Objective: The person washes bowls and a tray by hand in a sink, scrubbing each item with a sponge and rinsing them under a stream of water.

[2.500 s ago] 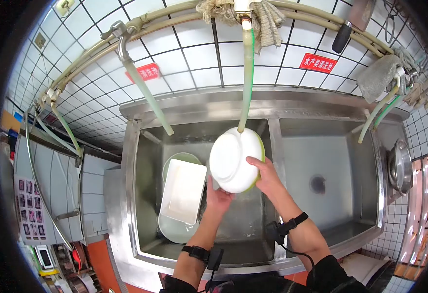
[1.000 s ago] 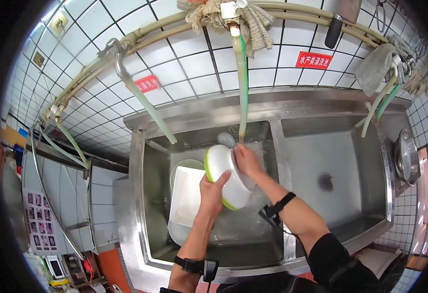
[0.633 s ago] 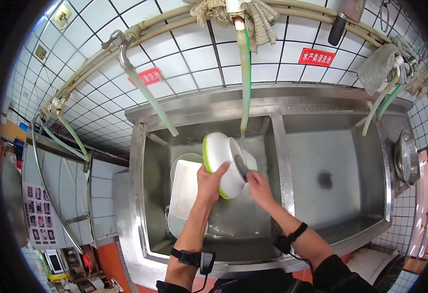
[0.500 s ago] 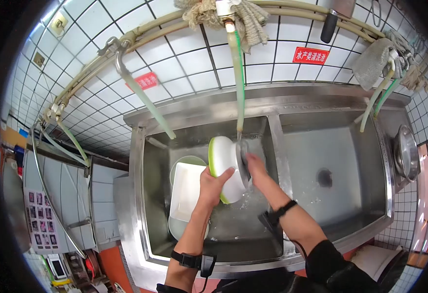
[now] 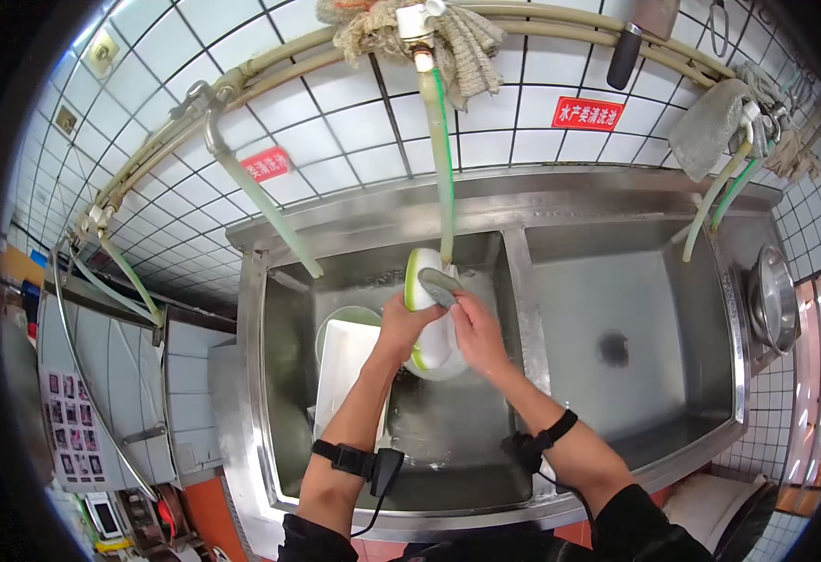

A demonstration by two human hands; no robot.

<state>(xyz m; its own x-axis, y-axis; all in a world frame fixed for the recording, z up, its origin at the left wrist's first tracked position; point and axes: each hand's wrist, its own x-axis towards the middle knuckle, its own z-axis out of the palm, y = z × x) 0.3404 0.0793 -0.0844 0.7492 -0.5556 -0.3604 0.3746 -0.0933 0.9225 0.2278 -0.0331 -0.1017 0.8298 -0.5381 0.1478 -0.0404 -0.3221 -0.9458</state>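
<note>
In the left sink basin [image 5: 462, 440], my left hand [image 5: 401, 328] grips a white bowl [image 5: 440, 347] with a green rim, tilted on its side. My right hand [image 5: 479, 335] is closed on a grey oval scrubbing pad [image 5: 436, 285], pressed against the bowl's outer surface. Just above them hangs the end of a hose [image 5: 446, 239]. Left of my left hand, a white rectangular dish [image 5: 337, 370] leans in the basin, with a round pale-green bowl [image 5: 359, 314] partly hidden behind it.
A metal divider [image 5: 525, 281] separates the right basin [image 5: 654, 290], which has a dark drain. Another hose [image 5: 274, 215] hangs at the left. A metal bowl [image 5: 776, 300] stands on the right ledge. Rags [image 5: 466, 51] and a cleaver [image 5: 628, 51] hang on the wall pipes.
The pad and my right hand have shifted left across the bowl, nearer my left hand. The bowl has turned slightly in my grip, and the view has shifted a little.
</note>
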